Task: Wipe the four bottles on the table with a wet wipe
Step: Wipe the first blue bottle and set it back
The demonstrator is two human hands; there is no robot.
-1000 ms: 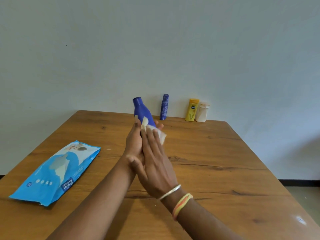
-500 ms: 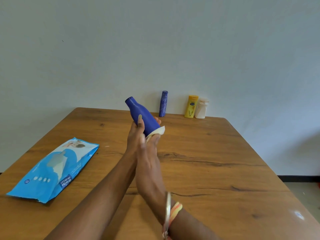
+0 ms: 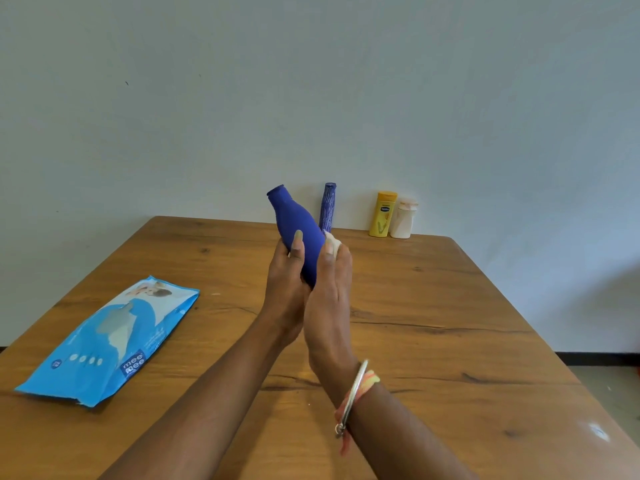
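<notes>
**Blue bottle held and rubbed, three more waiting**

Nearest, a metal bangle (image 3: 353,393) and coloured threads circled the right wrist. Beyond it the right hand (image 3: 329,289) stood edge-on, its fingers curled over a bunched wet wipe (image 3: 332,242) and pressing it against the right side of the blue bottle (image 3: 296,220). The left hand (image 3: 289,271), touching the right at the palm, gripped the bottle's lower body, thumb laid up its front. The bottle was lifted off the table (image 3: 450,323) and tilted, neck leaning up and to the left.

Well left of the left hand a pack of wipes (image 3: 110,337) lay flat.

Far beyond the hands, along the table's back edge, stood a patterned bottle (image 3: 328,206), a yellow bottle (image 3: 383,214) and a white bottle (image 3: 403,218), the last two side by side.

This looked like the wiping of the first bottle, with three left. The next move likely called for turning the bottle in the left hand's grip so the wipe reached the neck and the unwiped side, then setting it down.
</notes>
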